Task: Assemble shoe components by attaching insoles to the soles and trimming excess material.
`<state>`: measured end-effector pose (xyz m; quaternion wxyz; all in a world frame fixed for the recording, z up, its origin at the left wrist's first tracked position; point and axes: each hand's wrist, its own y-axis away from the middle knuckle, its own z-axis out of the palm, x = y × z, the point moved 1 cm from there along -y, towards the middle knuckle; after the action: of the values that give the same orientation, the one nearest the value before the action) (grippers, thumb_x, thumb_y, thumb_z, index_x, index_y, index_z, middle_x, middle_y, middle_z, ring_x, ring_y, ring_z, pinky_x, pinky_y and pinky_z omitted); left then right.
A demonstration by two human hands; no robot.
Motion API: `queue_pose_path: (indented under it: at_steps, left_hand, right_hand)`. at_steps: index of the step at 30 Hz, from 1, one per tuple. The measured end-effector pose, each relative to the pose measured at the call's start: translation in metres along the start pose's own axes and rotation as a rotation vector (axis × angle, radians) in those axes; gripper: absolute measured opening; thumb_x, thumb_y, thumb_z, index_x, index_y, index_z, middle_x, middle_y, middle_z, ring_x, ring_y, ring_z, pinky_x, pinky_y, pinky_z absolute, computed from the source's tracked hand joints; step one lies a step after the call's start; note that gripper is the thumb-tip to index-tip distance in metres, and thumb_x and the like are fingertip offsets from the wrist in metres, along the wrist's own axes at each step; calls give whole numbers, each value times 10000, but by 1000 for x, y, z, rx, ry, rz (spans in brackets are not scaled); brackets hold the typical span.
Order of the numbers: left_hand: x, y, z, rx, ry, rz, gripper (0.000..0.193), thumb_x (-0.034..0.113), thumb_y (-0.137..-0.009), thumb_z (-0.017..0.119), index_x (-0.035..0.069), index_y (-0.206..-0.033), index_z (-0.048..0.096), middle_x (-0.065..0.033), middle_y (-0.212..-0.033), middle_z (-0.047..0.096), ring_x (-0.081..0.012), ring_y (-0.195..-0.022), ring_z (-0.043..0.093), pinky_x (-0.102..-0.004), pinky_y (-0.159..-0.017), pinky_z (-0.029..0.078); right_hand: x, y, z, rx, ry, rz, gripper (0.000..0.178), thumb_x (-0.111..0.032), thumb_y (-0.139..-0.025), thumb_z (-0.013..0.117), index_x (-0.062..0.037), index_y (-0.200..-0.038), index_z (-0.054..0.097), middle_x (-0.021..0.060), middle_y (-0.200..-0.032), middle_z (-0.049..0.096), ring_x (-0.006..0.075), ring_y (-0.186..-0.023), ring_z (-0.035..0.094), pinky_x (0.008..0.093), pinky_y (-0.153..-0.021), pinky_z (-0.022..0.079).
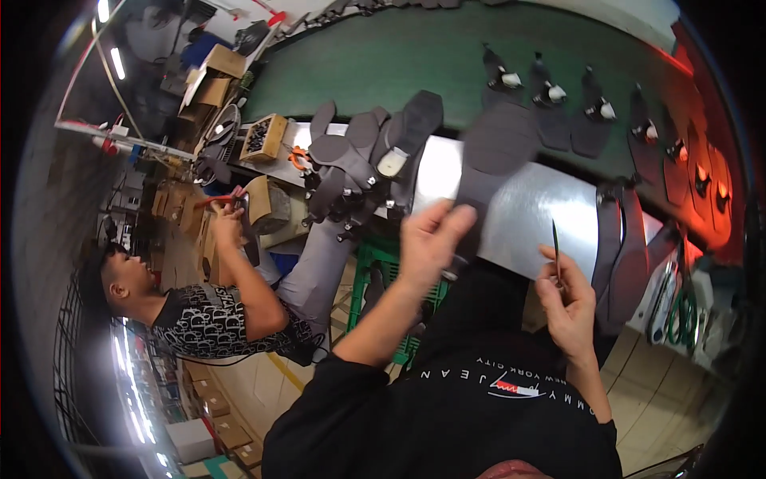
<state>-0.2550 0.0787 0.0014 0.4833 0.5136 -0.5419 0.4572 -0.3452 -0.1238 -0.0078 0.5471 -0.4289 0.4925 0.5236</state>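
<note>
A shiny metal sheet (531, 227) lies before me at the edge of a green belt. Across it rests a dark grey sole (499, 148), its narrow end toward my body. My left hand (432, 243) is at the sole's left edge, fingers curled in and slightly blurred; what they pinch, if anything, is hidden. Over the sheet's right part, my right hand (568, 299) grips a thin, dark pointed tool (556, 243), its tip upward. Stacked dark soles (626, 263) lie just right of the sheet.
Soles with straps (550, 108) stand in a row on the green belt (359, 60). At left, a co-worker (231, 311) holds a red-handled tool beside a heap of strapped soles (351, 160). A wooden box (266, 137) of small dark parts and a green crate (363, 279) are near.
</note>
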Motion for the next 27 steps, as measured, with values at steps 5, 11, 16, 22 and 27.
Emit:
queue_pose_path:
  at_steps: [5, 11, 16, 22, 27]
  left_hand:
    - [12, -95, -139, 331, -134, 56, 349, 249, -886, 645, -28, -1098, 623, 5, -819, 620, -97, -730, 551, -272, -670, 469]
    - [40, -146, -124, 388, -439, 358, 620, 339, -832, 700, -63, -1265, 512, -191, -1247, 564, -187, -1069, 566, -285, -843, 459]
    - [-21, -238, 5, 38, -503, 358, 753, 428, -768, 726, -4, -1328, 468, -201, -1288, 532, -284, -1208, 505, -349, -979, 396]
    - [-86, -316, 111, -262, -596, 367, 421, 189, -856, 602, 61, -1254, 558, -179, -1152, 599, -288, -1034, 574, -369, -910, 441]
    - [-105, -338, 60, 27, -531, 453, 344, 265, -905, 596, -5, -1118, 604, -140, -1041, 661, -244, -948, 621, -342, -852, 466]
  right_hand:
    - [-2, -14, -55, 178, 186, -57, 306, 23, -901, 472, -6, -1192, 563, 8, -966, 521, 31, -627, 440, 163, -519, 352]
    - [7, -23, -145, 500, 761, -220, 295, 13, -858, 530, 3, -1146, 594, 57, -836, 533, 145, -721, 521, 281, -629, 423]
    - [13, -22, -167, 585, 1011, -130, 317, -21, -816, 583, -45, -1132, 602, 125, -831, 549, 282, -771, 548, 372, -697, 440]
    - [42, -18, -189, 656, 1141, -99, 231, -91, -784, 593, -33, -1008, 599, 169, -865, 586, 373, -855, 567, 463, -750, 448]
    - [51, -24, -181, 597, 1110, -69, 216, -164, -794, 626, -93, -997, 608, 104, -912, 548, 310, -910, 559, 418, -731, 494]
